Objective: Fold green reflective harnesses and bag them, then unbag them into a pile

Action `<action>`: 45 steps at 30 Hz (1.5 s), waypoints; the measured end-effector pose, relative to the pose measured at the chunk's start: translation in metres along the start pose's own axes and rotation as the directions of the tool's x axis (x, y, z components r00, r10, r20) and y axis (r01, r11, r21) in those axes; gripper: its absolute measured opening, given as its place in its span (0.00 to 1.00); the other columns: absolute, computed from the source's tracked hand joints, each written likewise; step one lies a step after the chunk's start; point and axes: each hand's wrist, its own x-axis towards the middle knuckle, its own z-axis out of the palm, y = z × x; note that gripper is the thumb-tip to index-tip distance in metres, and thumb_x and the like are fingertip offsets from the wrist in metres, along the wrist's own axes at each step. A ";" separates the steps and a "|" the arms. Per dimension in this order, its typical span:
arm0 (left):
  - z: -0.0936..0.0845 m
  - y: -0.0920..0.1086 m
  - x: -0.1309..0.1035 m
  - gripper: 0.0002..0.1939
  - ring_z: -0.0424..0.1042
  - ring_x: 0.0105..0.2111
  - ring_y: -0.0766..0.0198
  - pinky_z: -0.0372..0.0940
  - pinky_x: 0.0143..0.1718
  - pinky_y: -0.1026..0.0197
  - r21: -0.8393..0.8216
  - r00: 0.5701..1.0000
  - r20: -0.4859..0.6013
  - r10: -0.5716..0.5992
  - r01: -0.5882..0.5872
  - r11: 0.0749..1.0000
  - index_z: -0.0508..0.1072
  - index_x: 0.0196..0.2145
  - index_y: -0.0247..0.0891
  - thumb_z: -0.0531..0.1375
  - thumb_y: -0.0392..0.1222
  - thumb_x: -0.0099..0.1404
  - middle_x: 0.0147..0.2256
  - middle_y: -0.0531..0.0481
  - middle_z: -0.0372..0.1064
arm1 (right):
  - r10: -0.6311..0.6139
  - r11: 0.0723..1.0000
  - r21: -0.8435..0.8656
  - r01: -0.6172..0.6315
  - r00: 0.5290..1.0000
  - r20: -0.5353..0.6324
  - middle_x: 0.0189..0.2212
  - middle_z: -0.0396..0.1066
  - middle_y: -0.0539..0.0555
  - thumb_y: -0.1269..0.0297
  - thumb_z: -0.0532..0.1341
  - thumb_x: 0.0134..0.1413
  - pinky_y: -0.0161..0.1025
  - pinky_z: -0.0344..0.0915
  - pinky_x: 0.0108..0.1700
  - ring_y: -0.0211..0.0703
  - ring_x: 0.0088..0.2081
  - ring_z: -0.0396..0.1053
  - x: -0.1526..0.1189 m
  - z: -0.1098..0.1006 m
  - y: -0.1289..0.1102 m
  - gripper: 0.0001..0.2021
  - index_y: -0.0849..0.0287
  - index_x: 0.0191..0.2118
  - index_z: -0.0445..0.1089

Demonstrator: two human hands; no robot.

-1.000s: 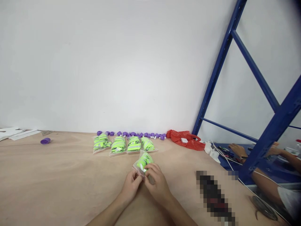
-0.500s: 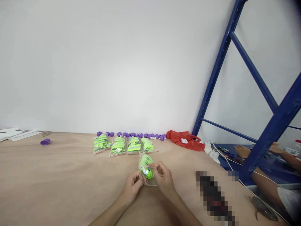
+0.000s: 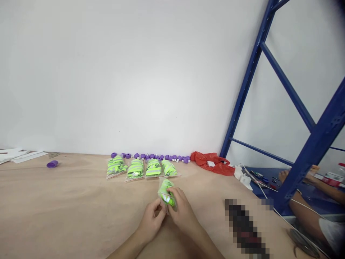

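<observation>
A clear plastic bag holding a folded neon-green reflective strap lies on the tan tabletop in front of me. My left hand is closed, pinching the bag's near left corner between thumb and fingers. On the other side, my right hand grips the bag's right side, its fingers over the green strap and thumb near the opening edge. Just beyond stand several similar filled bags in a row, such as the leftmost bag and the rightmost bag.
Small purple pieces line the wall. A red plastic bag lies right of them, a purple cup-like piece and white sheets to the left. A blue metal frame rises at right, with a co-worker's arm beyond and cables.
My right hand has shifted from the bag's open edge onto its filled part. The bag's mouth, spread wide before, is now drawn together. The co-worker's hand has moved right, partly behind the frame.
</observation>
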 end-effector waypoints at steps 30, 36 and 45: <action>-0.006 0.017 -0.002 0.12 0.68 0.49 0.55 0.59 0.54 0.55 0.296 0.992 0.062 0.107 -0.120 0.948 0.69 0.48 0.39 0.50 0.45 0.74 0.46 0.43 0.70 | 0.247 0.880 0.439 -0.183 0.964 -0.094 0.56 0.72 0.60 0.62 0.62 0.53 0.52 0.63 0.62 0.53 0.58 0.69 0.008 0.006 0.025 0.25 0.60 0.57 0.69; -0.025 -0.001 0.015 0.29 0.55 0.65 0.50 0.52 0.64 0.49 -0.061 0.920 -0.377 -0.106 0.090 0.994 0.62 0.59 0.41 0.63 0.52 0.65 0.63 0.40 0.57 | 0.510 0.497 0.811 -0.308 0.860 0.015 0.49 0.76 0.61 0.52 0.69 0.45 0.53 0.73 0.50 0.58 0.49 0.76 0.011 0.003 0.030 0.26 0.60 0.49 0.72; -0.031 -0.008 0.019 0.31 0.76 0.37 0.52 0.73 0.22 0.59 -0.400 0.880 -0.263 -0.395 0.273 0.875 0.71 0.51 0.35 0.64 0.62 0.60 0.44 0.40 0.74 | 0.529 0.443 0.850 -0.286 0.849 0.010 0.46 0.76 0.56 0.56 0.76 0.36 0.41 0.76 0.32 0.50 0.40 0.77 0.007 0.008 0.017 0.29 0.54 0.44 0.64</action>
